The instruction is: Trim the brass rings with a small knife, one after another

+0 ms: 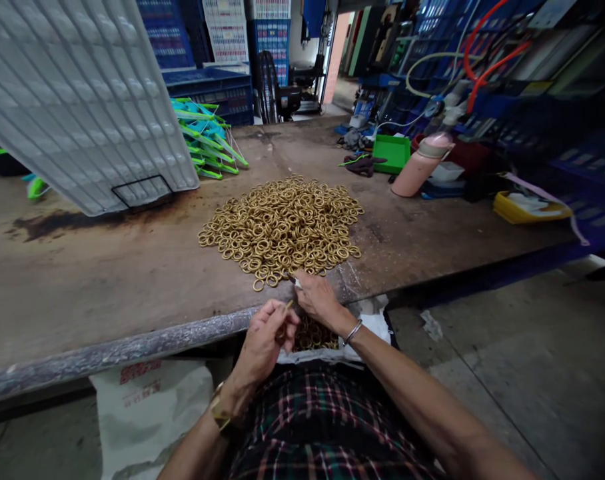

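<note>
A heap of gold-coloured metal rings (287,223) lies on the worktable just beyond my hands. My left hand (265,337) is closed at the table's edge, with a gold ring (289,305) pinched between thumb and fingers; more rings seem tucked in the palm. My right hand (320,301) is beside it, closed around a small tool (293,279) with a dark tip and a white part. Its kind is too small to make out, and most of it is hidden by my fingers. Below both hands, more rings (315,333) fill an open white-lined container at my lap.
On the wooden worktable (147,280) a large grey-white crate (92,100) leans at left, near green and blue plastic pieces (207,140). A green tray (392,152), a pink bottle (422,165) and a yellow tray (530,208) stand right. A white sack (152,407) hangs below.
</note>
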`<state>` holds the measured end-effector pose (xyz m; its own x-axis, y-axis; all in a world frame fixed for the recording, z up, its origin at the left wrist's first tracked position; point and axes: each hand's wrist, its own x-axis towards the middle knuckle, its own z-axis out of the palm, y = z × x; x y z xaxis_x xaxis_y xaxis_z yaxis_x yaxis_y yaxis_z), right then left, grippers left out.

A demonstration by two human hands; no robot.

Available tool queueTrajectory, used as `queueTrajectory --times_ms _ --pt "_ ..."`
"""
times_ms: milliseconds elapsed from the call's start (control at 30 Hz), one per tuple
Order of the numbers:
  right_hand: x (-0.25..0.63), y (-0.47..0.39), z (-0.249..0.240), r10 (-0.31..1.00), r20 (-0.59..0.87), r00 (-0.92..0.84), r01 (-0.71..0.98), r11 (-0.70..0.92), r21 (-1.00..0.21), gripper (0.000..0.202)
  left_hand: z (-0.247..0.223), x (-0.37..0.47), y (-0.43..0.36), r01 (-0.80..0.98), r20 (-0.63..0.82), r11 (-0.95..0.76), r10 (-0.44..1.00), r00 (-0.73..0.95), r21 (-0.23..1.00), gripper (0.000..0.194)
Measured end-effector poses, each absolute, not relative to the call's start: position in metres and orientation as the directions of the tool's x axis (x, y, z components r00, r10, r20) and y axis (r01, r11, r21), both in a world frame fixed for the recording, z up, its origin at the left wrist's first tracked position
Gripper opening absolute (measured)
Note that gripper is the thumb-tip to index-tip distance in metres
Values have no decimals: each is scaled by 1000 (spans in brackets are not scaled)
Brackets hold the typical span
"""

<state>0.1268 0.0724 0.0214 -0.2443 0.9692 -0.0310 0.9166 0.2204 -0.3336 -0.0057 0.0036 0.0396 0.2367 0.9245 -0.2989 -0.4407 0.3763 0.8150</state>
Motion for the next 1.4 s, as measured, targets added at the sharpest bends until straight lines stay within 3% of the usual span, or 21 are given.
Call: queueTrajectory --times_ms 167,267,433,500,600,700,800,1000,1133,1300,1400 --pt "97 75 19 967 9 -256 919 246 -307 23 33 -21 11 -615 -433 396 896 98 682 28" --pt "86 76 17 971 -14 -240 935 227 -273 23 31 -33 18 -693 -479 415 870 114 589 26" --pt "89 79 11 974 37 -224 918 224 -328 21 28 -42 30 -730 -567 444 818 94 519 22" --pt "96 80 9 971 62 -232 890 237 -388 23 27 -41 33 -711 -579 438 814 54 550 22" --pt "106 80 6 962 113 -247 813 269 -517 24 27 -34 37 -623 -480 373 877 -4 687 28" --pt "115 76 5 946 182 -267 716 321 -619 21 25 -25 39 -455 -376 309 925 -62 835 36" --pt "121 69 10 932 220 -288 623 357 -697 18 21 -17 41 -274 -348 329 937 -21 904 36" --pt "128 58 24 982 45 -184 370 112 -922 19 19 -4 41 -50 -179 177 983 -29 983 22" --pt "133 56 26 982 -40 -186 265 11 -964 28 24 2 39 66 -32 35 998 -50 997 17" --pt "135 59 27 981 -13 -194 285 43 -957 20 26 4 36 -115 -318 330 941 115 937 27" --pt "137 61 25 982 1 -191 290 58 -955 18 27 6 36 -224 -361 400 912 195 889 30"
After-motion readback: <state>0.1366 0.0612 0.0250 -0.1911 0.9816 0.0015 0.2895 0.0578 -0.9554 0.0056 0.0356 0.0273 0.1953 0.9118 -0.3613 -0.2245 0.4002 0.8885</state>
